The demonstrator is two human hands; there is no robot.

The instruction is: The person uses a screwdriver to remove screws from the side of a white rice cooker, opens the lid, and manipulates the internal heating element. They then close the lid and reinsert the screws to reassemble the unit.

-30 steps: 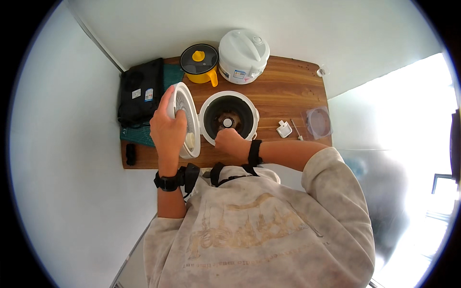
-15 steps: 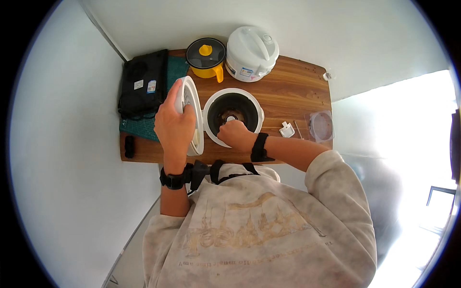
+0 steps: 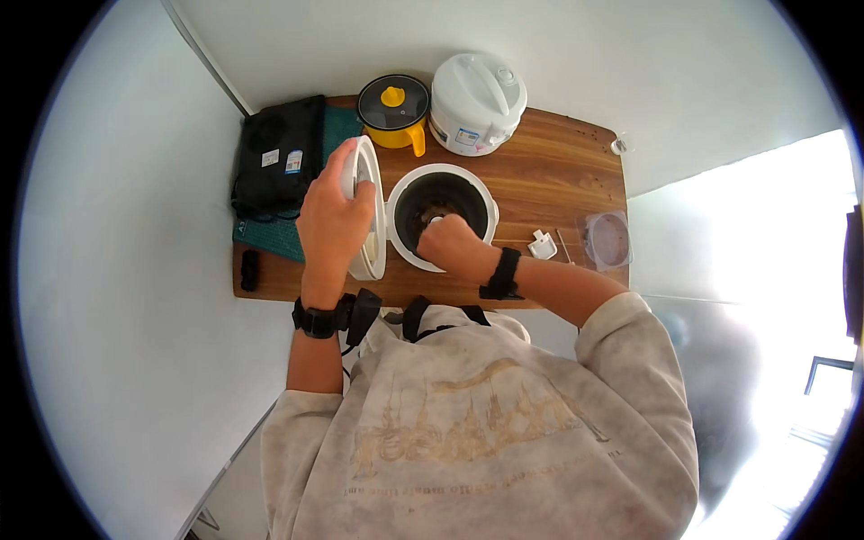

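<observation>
An open rice cooker [image 3: 492, 225] with a white rim and a dark inner wall stands near the table's front edge. Its white lid [image 3: 378, 236] is raised on the left side, and my left hand [image 3: 329, 225] grips it, the thumb on the inner face and the fingers behind the edge. Bent into a fist, my right hand [image 3: 457, 248] reaches over the front of the rim into the cooker. Its fingertips are hidden, so what they hold cannot be made out. A small pale part and brownish patches show at the cooker's bottom beside my knuckles.
Behind stand a yellow pot [image 3: 392, 137] with a dark lid and a closed white rice cooker [image 3: 477, 99]. A black appliance [image 3: 279, 148] lies left on a green mat [image 3: 270, 238]. To the right are a small white part [image 3: 542, 246], a thin rod [image 3: 565, 247] and a clear box [image 3: 607, 241].
My right hand has shifted slightly right and away from me, covering more of the pale part in the cooker. My left hand still holds the lid. The whole view has shifted slightly.
</observation>
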